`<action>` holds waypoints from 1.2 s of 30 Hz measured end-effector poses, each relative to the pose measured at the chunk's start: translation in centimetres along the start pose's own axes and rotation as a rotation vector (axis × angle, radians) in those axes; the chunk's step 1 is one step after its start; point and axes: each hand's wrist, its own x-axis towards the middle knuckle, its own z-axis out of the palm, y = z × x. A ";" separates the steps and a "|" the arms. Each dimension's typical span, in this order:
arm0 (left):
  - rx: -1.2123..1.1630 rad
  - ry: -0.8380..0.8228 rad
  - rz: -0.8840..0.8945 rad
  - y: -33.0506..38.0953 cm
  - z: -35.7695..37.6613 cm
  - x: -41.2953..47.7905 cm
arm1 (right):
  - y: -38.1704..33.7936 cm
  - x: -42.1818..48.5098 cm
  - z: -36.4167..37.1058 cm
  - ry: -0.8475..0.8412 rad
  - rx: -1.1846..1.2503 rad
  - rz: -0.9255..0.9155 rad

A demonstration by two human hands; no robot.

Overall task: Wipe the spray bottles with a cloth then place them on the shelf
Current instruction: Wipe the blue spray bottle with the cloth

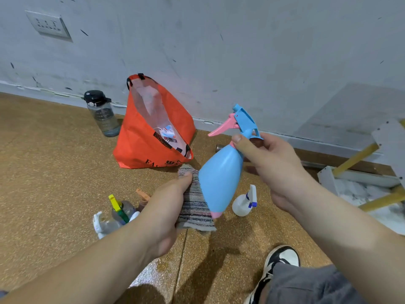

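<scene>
A light blue spray bottle [221, 174] with a pink trigger hangs tilted in the air, held at its neck by my right hand [269, 167]. My left hand [164, 207] grips a striped grey cloth [195, 205] and presses it against the bottle's left side. On the floor stand a white spray bottle [243, 202] with a blue trigger to the right, and several more spray bottles [118, 213] to the left, partly hidden by my left arm. The white and yellow shelf [372, 178] is at the right edge.
An orange tote bag [151, 132] stands open by the wall with small items inside. A dark water bottle [103, 114] stands to its left. My shoe [278, 262] and knee are at the lower right. The floor is brown speckled carpet.
</scene>
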 end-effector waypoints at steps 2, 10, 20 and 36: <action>0.011 0.035 0.082 0.4 0.3 -0.3 | 0.0 0.1 -0.1 0.015 -0.010 0.000; 0.450 0.218 0.342 -1.3 -0.4 1.1 | 0.0 0.4 -0.9 0.014 0.036 0.039; 0.531 0.243 0.740 0.4 -1.6 1.3 | -1.2 0.0 -2.3 -0.290 -0.013 -0.138; 0.545 -0.067 0.694 -0.5 0.4 0.0 | -0.4 -1.5 0.3 -0.354 0.011 -0.144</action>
